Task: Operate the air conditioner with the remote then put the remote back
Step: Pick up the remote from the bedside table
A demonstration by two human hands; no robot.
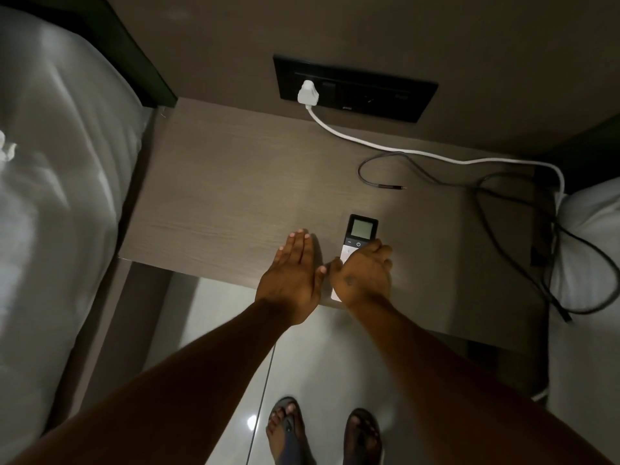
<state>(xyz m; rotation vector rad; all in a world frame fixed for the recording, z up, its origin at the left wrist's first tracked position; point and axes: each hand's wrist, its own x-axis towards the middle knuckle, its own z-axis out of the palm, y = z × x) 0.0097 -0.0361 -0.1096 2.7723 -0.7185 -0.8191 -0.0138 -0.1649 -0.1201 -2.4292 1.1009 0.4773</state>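
The air conditioner remote is slim, with a dark top, a small grey screen and a white lower body. It lies near the front edge of the wooden bedside table. My right hand covers its lower half, thumb on the left side and fingers curled round the right side. My left hand is held flat with fingers straight and together, just left of the remote over the table's front edge, holding nothing. No air conditioner is in view.
A dark wall socket panel holds a white plug; its white cable and a dark cable trail across the table's right side. A bed stands left, a white pillow right. My sandalled feet are on the tiled floor.
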